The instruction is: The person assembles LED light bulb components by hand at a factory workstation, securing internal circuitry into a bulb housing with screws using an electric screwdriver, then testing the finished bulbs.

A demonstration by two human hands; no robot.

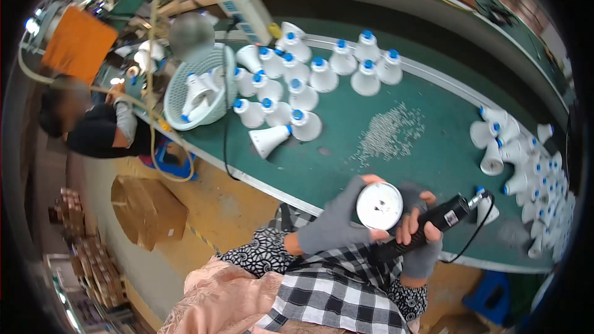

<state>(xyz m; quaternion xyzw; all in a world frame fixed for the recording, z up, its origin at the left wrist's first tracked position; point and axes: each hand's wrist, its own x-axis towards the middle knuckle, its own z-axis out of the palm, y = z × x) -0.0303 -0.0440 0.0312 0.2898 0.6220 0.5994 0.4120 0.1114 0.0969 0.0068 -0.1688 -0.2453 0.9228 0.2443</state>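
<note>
My left hand (334, 222), in a grey fingerless glove, is wrapped round a white cone-shaped lamp housing (379, 204) whose round open face is turned up, showing small dark marks inside. My right hand (422, 244), also gloved, grips a black electric screwdriver (447, 215) with a cord at its far end. The screwdriver's tip is hidden by my hand. Beyond my hands, a spread pile of small screws (385, 135) lies on the green table (328, 170).
White housings with blue caps (323, 77) stand in a group at the back. More housings (535, 179) crowd the right end. A pale basket (207, 111) holds several. A co-worker (102, 127) sits at left. A carton (148, 210) and a blue stool (492, 297) are on the floor.
</note>
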